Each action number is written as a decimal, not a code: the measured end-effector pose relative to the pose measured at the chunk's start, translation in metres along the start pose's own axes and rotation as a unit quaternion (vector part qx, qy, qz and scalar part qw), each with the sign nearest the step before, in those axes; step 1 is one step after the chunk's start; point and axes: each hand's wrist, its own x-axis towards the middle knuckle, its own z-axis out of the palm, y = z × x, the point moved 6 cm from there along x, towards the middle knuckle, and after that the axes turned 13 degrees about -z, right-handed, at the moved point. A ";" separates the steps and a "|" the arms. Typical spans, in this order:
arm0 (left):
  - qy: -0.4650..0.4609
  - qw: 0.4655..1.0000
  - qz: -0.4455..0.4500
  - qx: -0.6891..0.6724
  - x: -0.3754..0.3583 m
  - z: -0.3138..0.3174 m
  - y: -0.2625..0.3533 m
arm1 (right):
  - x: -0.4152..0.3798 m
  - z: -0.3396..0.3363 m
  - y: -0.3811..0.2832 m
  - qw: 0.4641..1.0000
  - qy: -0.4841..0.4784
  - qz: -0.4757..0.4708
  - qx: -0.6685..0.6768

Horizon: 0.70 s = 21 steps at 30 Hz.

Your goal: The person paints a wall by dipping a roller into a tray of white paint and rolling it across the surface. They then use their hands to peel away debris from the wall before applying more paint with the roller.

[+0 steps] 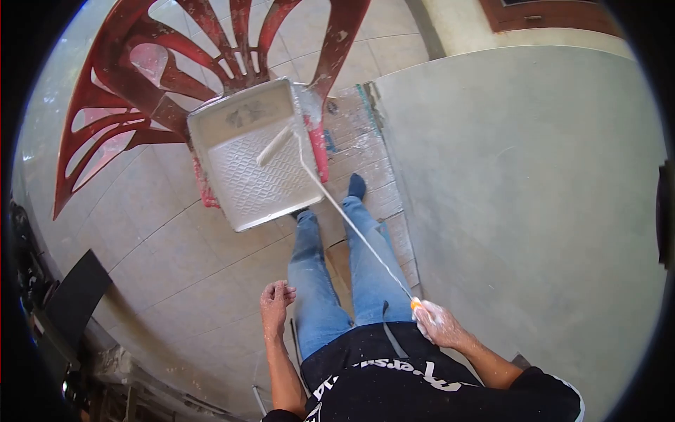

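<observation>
My right hand (434, 323) is wrapped round the orange handle of a paint roller (276, 146). The roller's long thin rod runs up and left to a small white roller head, which rests on the ridged slope of a paint tray (246, 204). Pale paint lies in the tray's upper end. The tray sits on a red plastic chair (162, 109) spattered with paint. Beside my left thigh is my left hand (278, 294), its fingers curled in; whether anything is between them is too small to tell. Both hands have paint specks on them.
A pale grey-green wall (520, 197) fills the right side. Paint-spattered cardboard (362, 151) lies on the tiled floor (176, 260) along its foot, under my feet. At the lower left are a dark panel (77, 294) and a cluttered bench (119, 373).
</observation>
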 end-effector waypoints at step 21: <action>-0.007 0.967 0.227 0.119 0.178 0.450 0.147 | 0.202 -0.160 0.016 0.889 0.098 0.039 0.445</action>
